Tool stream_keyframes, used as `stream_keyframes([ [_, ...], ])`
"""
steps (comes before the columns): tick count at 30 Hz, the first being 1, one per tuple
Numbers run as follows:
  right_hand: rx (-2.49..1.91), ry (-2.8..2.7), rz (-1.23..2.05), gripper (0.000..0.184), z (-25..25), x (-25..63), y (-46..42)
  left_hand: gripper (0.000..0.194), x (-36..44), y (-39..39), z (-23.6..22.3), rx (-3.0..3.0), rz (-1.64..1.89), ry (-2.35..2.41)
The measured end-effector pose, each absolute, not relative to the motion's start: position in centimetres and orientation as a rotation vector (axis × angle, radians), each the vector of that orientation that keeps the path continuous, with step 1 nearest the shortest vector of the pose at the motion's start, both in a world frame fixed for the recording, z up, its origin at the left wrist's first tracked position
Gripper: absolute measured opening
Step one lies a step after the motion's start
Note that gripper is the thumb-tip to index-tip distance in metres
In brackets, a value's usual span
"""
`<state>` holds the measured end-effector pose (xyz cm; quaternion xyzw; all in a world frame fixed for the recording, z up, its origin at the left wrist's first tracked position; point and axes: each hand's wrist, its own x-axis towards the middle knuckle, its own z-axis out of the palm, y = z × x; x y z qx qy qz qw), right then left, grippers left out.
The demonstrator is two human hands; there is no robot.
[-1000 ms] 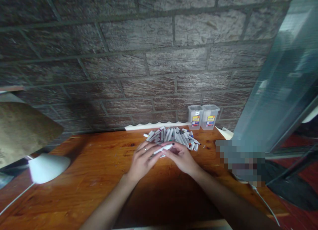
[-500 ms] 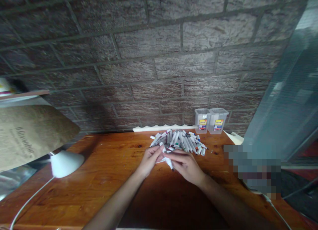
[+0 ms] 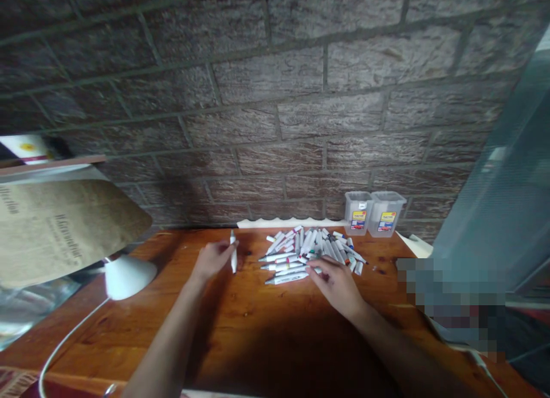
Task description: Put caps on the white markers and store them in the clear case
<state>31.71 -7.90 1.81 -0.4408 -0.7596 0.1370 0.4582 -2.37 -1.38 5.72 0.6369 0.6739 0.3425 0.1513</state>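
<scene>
My left hand (image 3: 212,260) is closed in a pinch on a white marker (image 3: 234,259). It holds the marker nearly upright above the wooden table, left of the pile. My right hand (image 3: 337,283) is at the front right of the marker pile (image 3: 315,242), thumb and fingers closed around a small white end that looks like part of a marker. Its fingertips partly hide this piece. Beside those fingertips, several white markers with grey tips pointing left lie roughly side by side, the front one (image 3: 287,278) nearest me. Behind them the other markers lie jumbled, with caps of various colours.
Two clear plastic containers (image 3: 385,220) with yellow labels stand by the brick wall, right of the pile. A white wavy strip (image 3: 292,222) lies along the wall. At left are a white lamp base (image 3: 129,276) with a cord and a brown paper bag (image 3: 77,226).
My hands were together in front of the pile, handling a marker. They have parted: the left moved left with a marker, the right moved to the row's right end. The camera view has shifted left.
</scene>
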Motion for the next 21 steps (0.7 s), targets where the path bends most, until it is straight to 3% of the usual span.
stream_keyframes([
  [3,-1.115,-1.991,0.259,0.016,1.8,31.3,-8.2,0.041,-3.9,-1.3,5.2,1.889,0.391,2.281],
  [6,-1.057,-2.134,0.185,0.016,1.6,30.4,-8.4,0.043,-3.6,-1.7,5.1,1.790,0.191,2.402],
  [14,-1.080,-2.503,-0.031,0.013,3.0,27.8,-7.7,0.040,-3.3,-3.4,4.3,1.817,0.425,2.376],
  [21,-1.119,-2.456,0.117,0.018,3.2,30.2,-8.3,0.043,-3.5,-3.7,4.2,1.688,0.429,2.523],
])
